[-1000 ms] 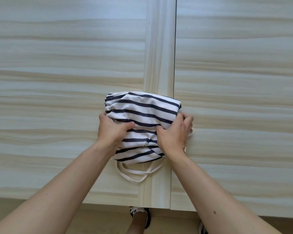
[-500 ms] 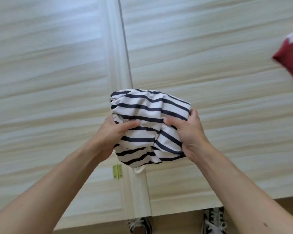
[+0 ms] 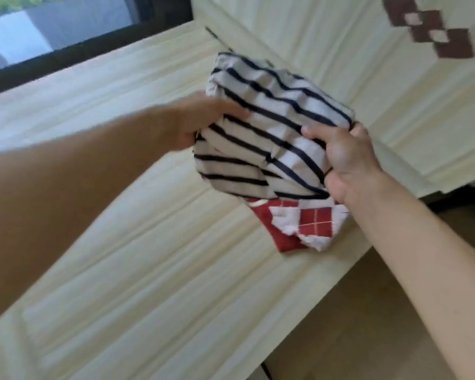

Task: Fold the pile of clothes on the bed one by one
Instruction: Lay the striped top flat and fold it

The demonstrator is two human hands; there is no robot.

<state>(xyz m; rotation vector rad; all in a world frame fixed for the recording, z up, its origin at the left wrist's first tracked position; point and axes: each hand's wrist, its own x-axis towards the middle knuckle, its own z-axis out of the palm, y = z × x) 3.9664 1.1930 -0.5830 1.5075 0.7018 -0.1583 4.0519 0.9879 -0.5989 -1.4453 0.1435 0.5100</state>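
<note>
Holding the folded striped garment (image 3: 269, 127) up over the red checked garment (image 3: 299, 226), which lies on the bed (image 3: 148, 270), we have our left hand (image 3: 200, 124) pinching the side away from it and our right hand (image 3: 343, 157) curled round the side nearest it. We judge the bundle light, soft and floppy, so it is best gripped through all layers at both edges. Blur smears details, our fingers underneath are hidden, and the red checked garment is partly covered

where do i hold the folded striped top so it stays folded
Grip the striped top by its opposite side edges, left hand and right hand from either side, thumbs on top: it's a thick layered bundle that might otherwise unfold.
</note>
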